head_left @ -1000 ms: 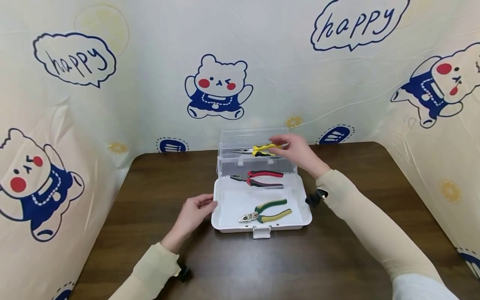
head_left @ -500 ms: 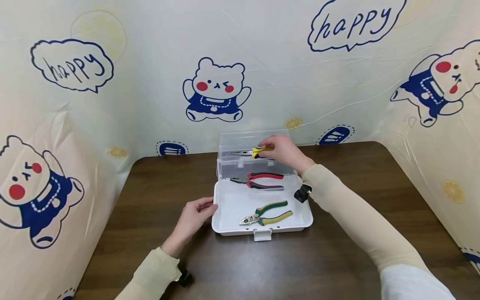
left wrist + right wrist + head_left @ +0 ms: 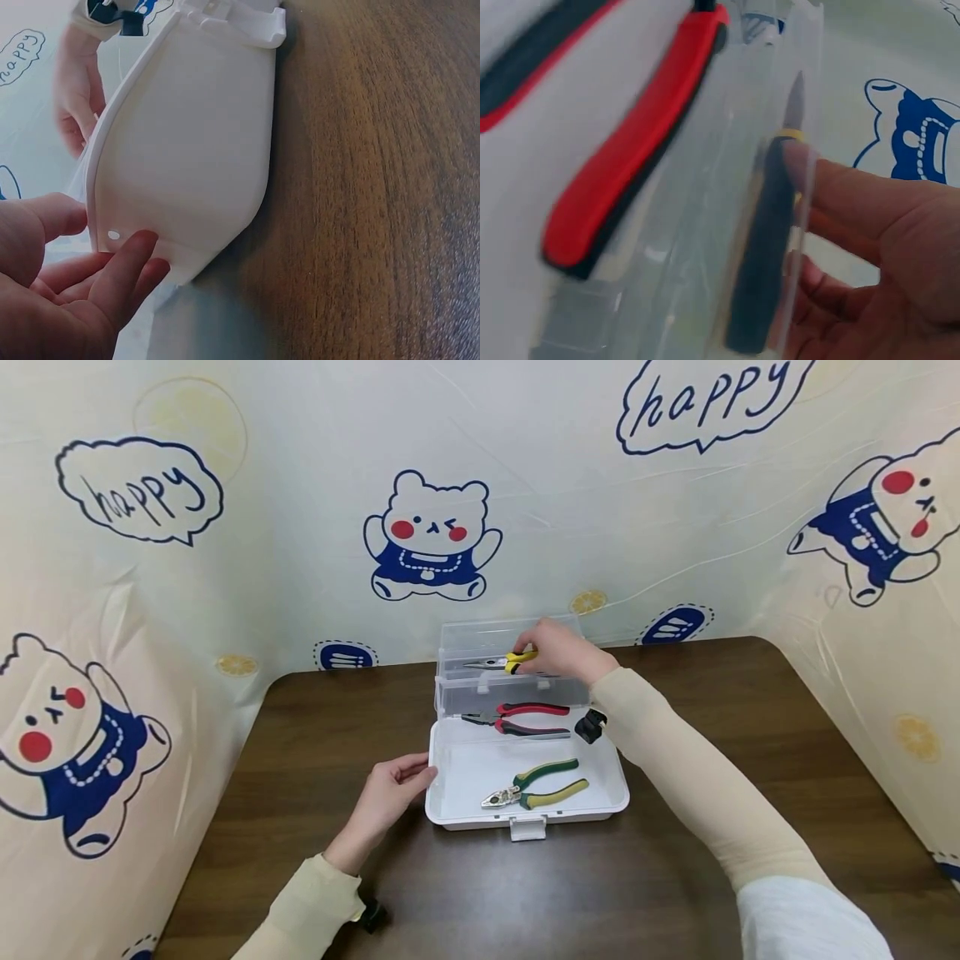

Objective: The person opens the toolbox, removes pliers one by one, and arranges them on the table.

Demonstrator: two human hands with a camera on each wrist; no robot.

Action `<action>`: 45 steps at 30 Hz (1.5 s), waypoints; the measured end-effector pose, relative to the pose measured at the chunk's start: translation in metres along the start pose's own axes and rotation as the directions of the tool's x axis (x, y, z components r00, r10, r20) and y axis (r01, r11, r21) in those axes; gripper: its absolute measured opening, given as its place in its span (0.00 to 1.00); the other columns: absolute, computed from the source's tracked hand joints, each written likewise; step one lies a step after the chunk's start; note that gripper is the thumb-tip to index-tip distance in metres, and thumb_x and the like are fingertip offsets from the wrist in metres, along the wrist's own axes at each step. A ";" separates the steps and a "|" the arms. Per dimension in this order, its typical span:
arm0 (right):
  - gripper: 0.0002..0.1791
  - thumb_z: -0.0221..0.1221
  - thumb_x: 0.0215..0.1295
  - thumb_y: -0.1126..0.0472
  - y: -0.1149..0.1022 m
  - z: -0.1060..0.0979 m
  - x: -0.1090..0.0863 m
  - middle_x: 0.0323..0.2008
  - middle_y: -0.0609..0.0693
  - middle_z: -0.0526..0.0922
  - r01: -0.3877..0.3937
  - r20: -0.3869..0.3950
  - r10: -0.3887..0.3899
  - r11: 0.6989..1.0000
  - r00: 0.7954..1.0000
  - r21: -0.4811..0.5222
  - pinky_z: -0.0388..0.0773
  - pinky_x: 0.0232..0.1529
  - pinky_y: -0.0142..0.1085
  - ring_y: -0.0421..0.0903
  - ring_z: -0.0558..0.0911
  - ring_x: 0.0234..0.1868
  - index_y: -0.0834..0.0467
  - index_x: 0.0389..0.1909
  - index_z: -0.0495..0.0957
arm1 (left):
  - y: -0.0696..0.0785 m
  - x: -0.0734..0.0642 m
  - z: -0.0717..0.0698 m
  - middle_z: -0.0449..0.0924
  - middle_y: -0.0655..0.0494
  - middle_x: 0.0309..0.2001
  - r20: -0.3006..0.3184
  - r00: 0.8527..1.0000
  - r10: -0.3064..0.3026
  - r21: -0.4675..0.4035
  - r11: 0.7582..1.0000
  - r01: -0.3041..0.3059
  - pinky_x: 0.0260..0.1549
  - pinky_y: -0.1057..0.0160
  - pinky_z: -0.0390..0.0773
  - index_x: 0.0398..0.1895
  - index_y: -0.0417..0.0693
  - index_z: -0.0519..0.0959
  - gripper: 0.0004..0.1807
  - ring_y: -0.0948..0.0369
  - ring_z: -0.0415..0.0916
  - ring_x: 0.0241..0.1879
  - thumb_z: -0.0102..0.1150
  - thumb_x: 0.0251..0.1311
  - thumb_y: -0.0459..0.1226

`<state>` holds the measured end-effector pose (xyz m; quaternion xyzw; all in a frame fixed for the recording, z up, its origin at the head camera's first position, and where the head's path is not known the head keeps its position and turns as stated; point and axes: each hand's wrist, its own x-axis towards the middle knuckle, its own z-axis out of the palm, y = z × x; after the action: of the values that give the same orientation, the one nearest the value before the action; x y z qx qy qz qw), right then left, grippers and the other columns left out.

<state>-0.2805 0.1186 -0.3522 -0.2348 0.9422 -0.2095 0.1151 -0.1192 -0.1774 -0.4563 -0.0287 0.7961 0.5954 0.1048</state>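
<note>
A white toolbox (image 3: 465, 777) with a raised clear lid sits on the table. My left hand (image 3: 390, 792) holds its left side, thumb at the rim and fingers against the outer wall, as the left wrist view shows. Inside the lid lie needle-nose pliers (image 3: 491, 663) with yellow and black handles. My right hand (image 3: 564, 650) grips these pliers by the handles, close behind the pivot; in the right wrist view the thumb (image 3: 810, 169) lies along the dark handle (image 3: 761, 247). Its fingers hide much of the handles in the head view.
Red-and-black pliers (image 3: 517, 720) lie at the back of the box base, and green-and-yellow combination pliers (image 3: 536, 785) nearer the front. A latch (image 3: 528, 828) juts from the front edge. A patterned cloth (image 3: 315, 527) hangs behind the brown table (image 3: 315, 727).
The right hand has moved left along the needle-nose pliers, from the handle ends toward the pivot, and grips them. The left hand stays at the box's left side.
</note>
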 end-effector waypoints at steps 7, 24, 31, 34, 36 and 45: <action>0.15 0.70 0.68 0.59 -0.005 -0.004 0.003 0.50 0.57 0.81 0.015 -0.003 -0.015 0.997 1.000 -0.079 0.75 0.57 0.47 0.54 0.74 0.51 0.60 0.52 0.87 | 0.001 0.002 -0.001 0.84 0.33 0.54 0.007 1.000 0.002 -0.019 1.000 -0.002 0.42 0.62 0.88 0.62 0.29 0.79 0.21 0.49 0.86 0.49 0.64 0.70 0.32; 0.19 0.71 0.66 0.56 0.010 -0.004 0.000 0.53 0.54 0.82 0.121 -0.092 -0.119 0.992 0.989 0.024 0.77 0.59 0.48 0.53 0.79 0.53 0.59 0.55 0.86 | -0.002 0.001 0.001 0.85 0.33 0.53 -0.006 1.000 -0.014 -0.040 0.999 0.013 0.40 0.62 0.88 0.61 0.29 0.80 0.20 0.52 0.86 0.46 0.65 0.69 0.31; 0.20 0.70 0.68 0.57 0.013 -0.006 -0.007 0.53 0.55 0.80 0.147 -0.141 -0.130 0.982 0.981 0.120 0.78 0.61 0.47 0.52 0.78 0.54 0.61 0.57 0.83 | -0.001 0.001 -0.001 0.85 0.34 0.54 -0.001 1.000 -0.017 -0.022 1.000 0.017 0.43 0.58 0.88 0.62 0.30 0.80 0.21 0.52 0.86 0.46 0.65 0.70 0.33; 0.20 0.69 0.68 0.59 0.015 -0.008 -0.011 0.54 0.56 0.79 0.164 -0.176 -0.140 0.978 0.974 0.131 0.78 0.60 0.48 0.53 0.78 0.55 0.62 0.58 0.82 | -0.001 0.000 -0.001 0.85 0.34 0.54 0.003 1.000 -0.022 -0.026 0.999 0.022 0.43 0.58 0.88 0.62 0.30 0.80 0.21 0.53 0.86 0.46 0.65 0.70 0.33; 0.20 0.69 0.68 0.59 0.016 -0.009 -0.014 0.54 0.57 0.79 0.172 -0.196 -0.144 0.976 0.970 0.136 0.78 0.60 0.48 0.53 0.78 0.56 0.62 0.58 0.82 | 0.000 0.000 -0.001 0.85 0.34 0.54 0.005 1.000 -0.024 -0.031 0.999 0.024 0.43 0.59 0.88 0.62 0.31 0.80 0.21 0.53 0.86 0.46 0.65 0.70 0.33; 0.21 0.70 0.67 0.60 0.023 -0.019 -0.030 0.54 0.58 0.79 0.161 -0.254 -0.123 0.977 0.959 0.136 0.77 0.59 0.50 0.55 0.77 0.55 0.63 0.57 0.82 | 0.000 0.000 -0.003 0.84 0.34 0.56 0.014 0.999 -0.029 -0.035 0.999 0.029 0.45 0.58 0.88 0.64 0.32 0.79 0.22 0.52 0.86 0.47 0.64 0.71 0.34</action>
<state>-0.2700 0.1583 -0.3428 -0.2649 0.9105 -0.3174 0.0008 -0.1194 -0.1799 -0.4556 -0.0380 0.7843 0.6078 0.1185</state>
